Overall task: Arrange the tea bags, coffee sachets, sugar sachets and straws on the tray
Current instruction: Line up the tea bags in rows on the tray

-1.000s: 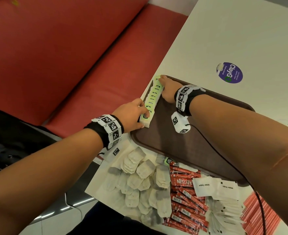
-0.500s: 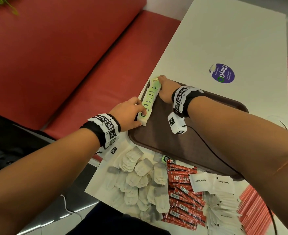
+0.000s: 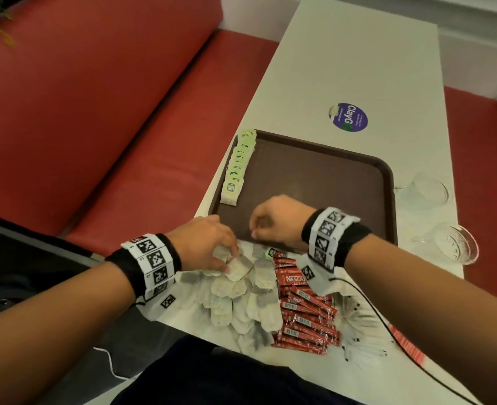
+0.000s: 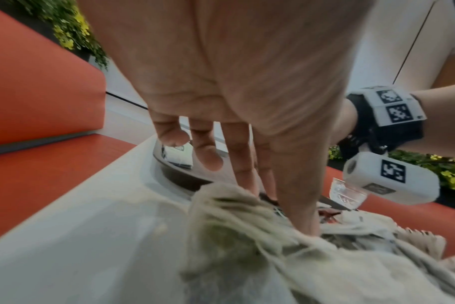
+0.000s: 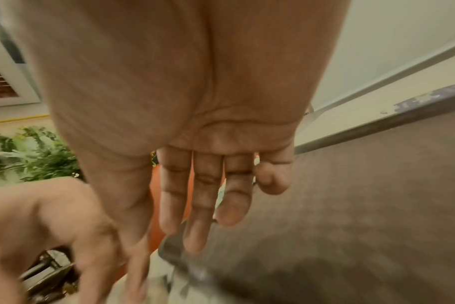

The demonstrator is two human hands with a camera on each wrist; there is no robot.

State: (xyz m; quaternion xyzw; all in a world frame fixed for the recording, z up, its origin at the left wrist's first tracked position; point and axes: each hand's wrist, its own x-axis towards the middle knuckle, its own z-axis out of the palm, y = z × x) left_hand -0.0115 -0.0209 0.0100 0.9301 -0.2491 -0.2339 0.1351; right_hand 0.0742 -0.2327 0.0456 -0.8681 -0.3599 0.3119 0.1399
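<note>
So far we have only a small part done: one neat overlapping row of tea bags [image 3: 238, 166] lies along the left rim of the tray [image 3: 387, 182], and the rest of the tray floor is bare. Everything else sits just off the tray's near edge: a loose heap of tea bags [image 3: 238, 299], the red coffee sachets [image 3: 305, 314] to its right, the white sugar sachets [image 3: 355, 323] further right, and the red straws [image 3: 405, 343] at the far right, partly hidden by our right arm.

Our left hand [image 3: 205, 244] reaches down into the heap beside the tray's near-left corner, fingers [image 4: 303, 222] fairly straight and touching the bags; we cannot tell whether any bag is pinched. Our right hand [image 3: 276, 222] hovers over the tray's near edge with fingers [image 5: 203, 216] loosely extended, a little apart, holding nothing we can see.

We judge there is ample room on the tray for further rows to the right of the first. The tray's left rim runs close to the table edge, and two glass dishes [image 3: 446, 244] stand just off its right side, so wide sweeps there could knock them.
</note>
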